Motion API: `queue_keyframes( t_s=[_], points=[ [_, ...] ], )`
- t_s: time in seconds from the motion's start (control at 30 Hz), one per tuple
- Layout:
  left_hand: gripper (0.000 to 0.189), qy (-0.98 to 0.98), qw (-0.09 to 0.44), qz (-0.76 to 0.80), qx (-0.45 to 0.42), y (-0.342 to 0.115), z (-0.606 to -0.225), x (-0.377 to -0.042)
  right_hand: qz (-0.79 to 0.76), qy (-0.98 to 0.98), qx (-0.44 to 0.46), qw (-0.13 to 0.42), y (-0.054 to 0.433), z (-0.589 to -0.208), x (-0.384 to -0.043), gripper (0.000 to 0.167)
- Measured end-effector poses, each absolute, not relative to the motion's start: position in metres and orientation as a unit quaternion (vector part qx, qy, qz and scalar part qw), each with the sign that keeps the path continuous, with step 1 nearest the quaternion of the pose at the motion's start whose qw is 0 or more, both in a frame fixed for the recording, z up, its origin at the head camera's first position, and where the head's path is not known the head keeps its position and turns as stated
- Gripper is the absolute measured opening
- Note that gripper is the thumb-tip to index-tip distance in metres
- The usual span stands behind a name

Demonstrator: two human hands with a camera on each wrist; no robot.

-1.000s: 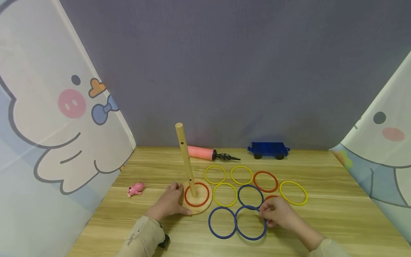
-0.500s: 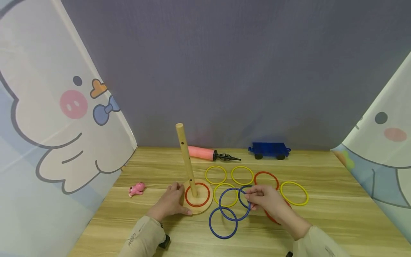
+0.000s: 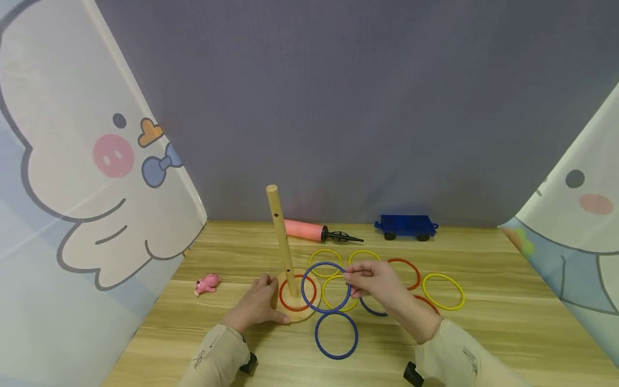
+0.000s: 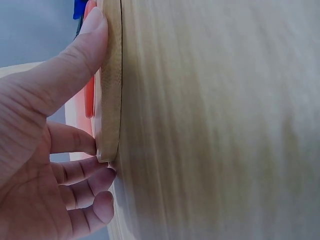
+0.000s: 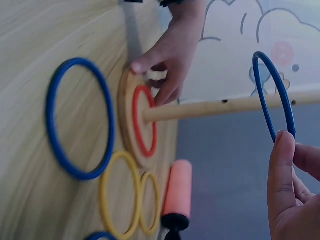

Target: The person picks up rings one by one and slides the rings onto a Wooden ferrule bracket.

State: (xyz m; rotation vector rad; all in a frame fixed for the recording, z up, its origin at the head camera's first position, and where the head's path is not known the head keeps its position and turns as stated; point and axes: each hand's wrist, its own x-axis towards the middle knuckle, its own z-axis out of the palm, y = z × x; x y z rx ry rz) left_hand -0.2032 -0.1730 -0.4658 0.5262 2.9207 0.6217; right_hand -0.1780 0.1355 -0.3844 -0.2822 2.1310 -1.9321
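A round wooden base (image 3: 303, 317) carries a tall upright wooden peg (image 3: 280, 236), with a red ring (image 5: 135, 120) lying around the peg's foot. My left hand (image 3: 258, 305) holds the base at its left edge, the thumb on the near side and the fingers curled against the rim. Between thumb and fingers, my right hand (image 3: 374, 282) pinches a blue ring (image 5: 287, 97) by its right side. That ring is raised above the table. In the head view it overlaps the base's right part, while in the right wrist view it stands beside the peg's upper part.
Right of the base lie several yellow, red and blue rings, including a near blue ring (image 3: 316, 344) and a far-right yellow ring (image 3: 462, 295). Behind are a pink hand pump (image 3: 304, 230) and a blue toy wagon (image 3: 406, 226). A small pink figure (image 3: 208, 283) lies left.
My right hand has lifted the blue ring off the near rings and carried it left and away from me, toward the peg. My left hand has stayed on the base.
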Motion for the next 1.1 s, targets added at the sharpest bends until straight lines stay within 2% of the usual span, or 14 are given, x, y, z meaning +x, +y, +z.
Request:
queue_keyframes(
  t_s=[0.5, 0.83, 1.1],
  points=[
    [0.111, 0.960, 0.055, 0.214, 0.175, -0.174, -0.466, -0.202, -0.682, 0.712, -0.128, 0.108, 0.099, -0.329, -0.187, 0.028],
    [0.109, 0.960, 0.050, 0.205, 0.184, -0.174, -0.467, -0.205, -0.712, 0.685, -0.138, 0.067, 0.090, -0.280, -0.187, 0.025],
    [0.109, 0.960, 0.057, 0.211, 0.177, -0.173, -0.464, -0.203, -0.718, 0.680, -0.142, 0.048, 0.081, -0.256, -0.187, 0.024]
  ],
)
